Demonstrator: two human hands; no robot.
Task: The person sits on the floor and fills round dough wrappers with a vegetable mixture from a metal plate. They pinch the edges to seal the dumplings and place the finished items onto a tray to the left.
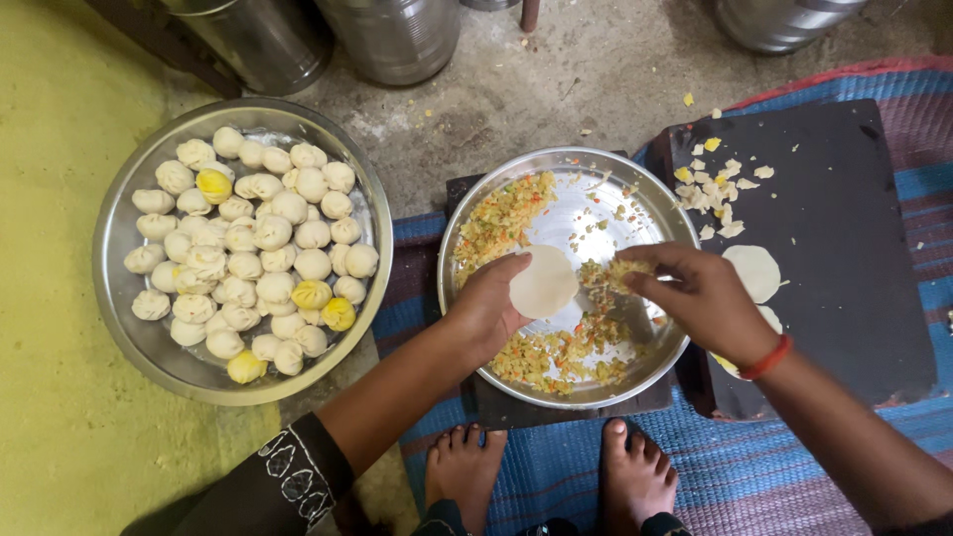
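Observation:
My left hand (488, 303) holds a thin round dough wrapper (544, 282) flat on its fingers, above a steel plate (667, 216). Chopped vegetable filling (501, 218), yellow with orange flecks, is spread over that plate. My right hand (695, 295) pinches a small clump of filling (615, 269) just right of the wrapper. A red band sits on my right wrist (766, 357). More flat round wrappers (752, 270) lie on the dark board (844, 238) to the right, partly hidden by my right hand.
A large steel bowl (119, 233) at left holds several folded dumplings (260, 248), white and a few yellow. Dough scraps (717, 189) litter the board's upper left. Steel pots (395, 35) stand at the back. My bare feet (635, 476) rest on a striped blue mat (754, 467).

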